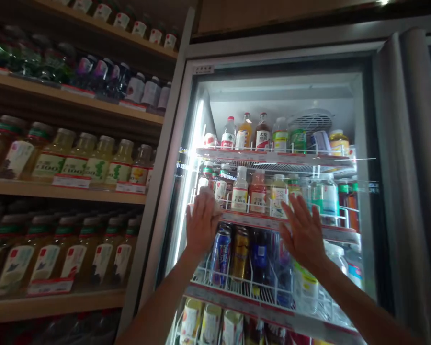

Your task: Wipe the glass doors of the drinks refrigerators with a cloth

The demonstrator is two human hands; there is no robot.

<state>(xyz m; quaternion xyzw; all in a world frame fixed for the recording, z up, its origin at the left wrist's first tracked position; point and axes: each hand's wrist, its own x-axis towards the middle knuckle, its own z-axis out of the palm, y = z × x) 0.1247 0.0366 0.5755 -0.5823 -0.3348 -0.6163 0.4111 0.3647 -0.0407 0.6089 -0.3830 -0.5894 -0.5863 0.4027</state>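
My left hand point(200, 225) is raised in front of the drinks fridge, its fingers pressing a crumpled whitish cloth or tissue point(211, 195) against the glass door point(273, 91). Part of the cloth is hidden behind the fingers. To the right, my right hand point(303, 235) is held up with spread fingers and nothing in it; whether its palm touches the glass I cannot tell. Behind the glass, juice bottles point(239, 189) line the middle shelf. Below them stand a blue can point(221, 256) and a gold can point(240, 251), between my two hands.
At the left, wooden shelves point(72, 191) carry rows of bottles, several with yellow juice point(89, 158). A grey vertical post point(398, 167) borders the fridge on the right. More bottles point(263, 132) stand on the fridge's upper shelf, and pale-labelled drinks point(211, 323) on a lower one.
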